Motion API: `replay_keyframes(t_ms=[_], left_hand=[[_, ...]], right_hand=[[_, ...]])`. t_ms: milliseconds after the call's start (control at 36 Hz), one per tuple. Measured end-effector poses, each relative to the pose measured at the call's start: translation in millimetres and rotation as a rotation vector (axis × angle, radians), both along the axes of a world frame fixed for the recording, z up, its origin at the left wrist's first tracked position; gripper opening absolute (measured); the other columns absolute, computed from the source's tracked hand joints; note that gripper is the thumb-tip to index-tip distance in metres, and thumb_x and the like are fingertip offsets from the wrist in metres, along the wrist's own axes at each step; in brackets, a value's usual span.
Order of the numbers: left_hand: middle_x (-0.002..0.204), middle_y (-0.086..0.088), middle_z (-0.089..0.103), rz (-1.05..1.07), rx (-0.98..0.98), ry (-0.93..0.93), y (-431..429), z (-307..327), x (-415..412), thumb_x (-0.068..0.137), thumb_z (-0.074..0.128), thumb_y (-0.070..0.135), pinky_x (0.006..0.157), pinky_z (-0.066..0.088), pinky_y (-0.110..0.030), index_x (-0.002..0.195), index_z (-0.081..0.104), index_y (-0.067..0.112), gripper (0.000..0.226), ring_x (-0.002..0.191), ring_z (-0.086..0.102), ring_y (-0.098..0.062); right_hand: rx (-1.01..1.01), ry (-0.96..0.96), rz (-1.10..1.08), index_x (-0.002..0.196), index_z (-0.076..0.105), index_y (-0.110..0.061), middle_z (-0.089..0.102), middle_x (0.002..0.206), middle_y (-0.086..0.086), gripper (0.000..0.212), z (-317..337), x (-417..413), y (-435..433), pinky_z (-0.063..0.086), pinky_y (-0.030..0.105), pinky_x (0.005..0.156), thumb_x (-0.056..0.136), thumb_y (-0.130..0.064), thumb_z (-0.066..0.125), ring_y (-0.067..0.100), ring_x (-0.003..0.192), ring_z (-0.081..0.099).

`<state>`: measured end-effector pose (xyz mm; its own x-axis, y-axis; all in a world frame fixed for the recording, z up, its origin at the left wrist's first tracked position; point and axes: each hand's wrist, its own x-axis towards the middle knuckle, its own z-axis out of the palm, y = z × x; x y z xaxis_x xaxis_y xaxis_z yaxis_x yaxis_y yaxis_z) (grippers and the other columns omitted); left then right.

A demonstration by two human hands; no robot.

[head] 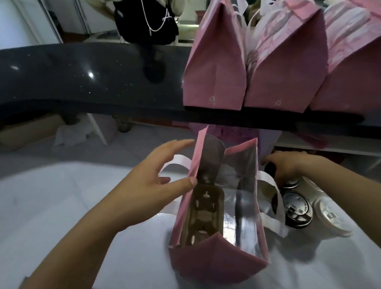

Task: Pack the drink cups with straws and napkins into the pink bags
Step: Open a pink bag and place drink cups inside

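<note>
An open pink bag (216, 261) with a silver lining stands on the white worktop in front of me. A brown cardboard cup carrier (203, 214) lies in its left half. My left hand (154, 185) rests against the bag's left wall, thumb on the rim, fingers straight. My right hand (284, 165) reaches past the bag's right side and grips the top of a dark-lidded cup (272, 175) there. Two more cups stand to the right: one with a black lid (297, 210), one with a white lid (332, 217).
Three packed pink bags (217, 64) (286, 67) (364, 66) stand on the raised black counter (85, 80) beyond. A person in a dark apron (143, 6) stands behind that counter. The white worktop (36, 198) stretches to the left.
</note>
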<state>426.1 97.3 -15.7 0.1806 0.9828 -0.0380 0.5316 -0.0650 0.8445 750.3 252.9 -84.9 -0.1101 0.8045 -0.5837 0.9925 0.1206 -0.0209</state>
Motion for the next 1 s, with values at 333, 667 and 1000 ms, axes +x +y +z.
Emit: replay_keyframes(t_ms=[333,667,1000], left_hand=[[0.153,0.03,0.03,-0.142,-0.015,0.004,28,-5,1,0.085,0.072,0.054,0.086,0.039,-0.024,0.123,0.029,0.078,0.062,0.119,0.038,0.005],[0.138,0.008,0.054,-0.163,-0.145,-0.313,50,-21,-8,0.088,0.066,0.014,0.077,0.063,-0.03,0.127,0.058,0.049,0.054,0.123,0.056,-0.015],[0.121,0.008,0.07,-0.119,-0.242,-0.564,51,-31,-38,0.089,0.061,0.002,0.067,0.06,-0.026,0.121,0.066,0.042,0.051,0.112,0.067,-0.019]], right_hand=[[0.279,0.022,-0.052,0.138,0.045,-0.033,0.052,0.133,0.006,0.082,46,0,-19,0.052,0.039,0.088,0.066,-0.038,0.083,0.032,0.111,0.057],[0.771,0.245,-0.039,0.134,0.042,-0.048,0.039,0.132,-0.004,0.081,187,-68,-126,0.048,0.037,0.085,0.059,-0.05,0.073,0.023,0.1,0.055],[0.357,0.191,0.044,0.138,0.032,-0.044,0.045,0.128,-0.011,0.082,126,-157,-145,0.054,0.03,0.082,0.068,-0.053,0.073,0.015,0.102,0.056]])
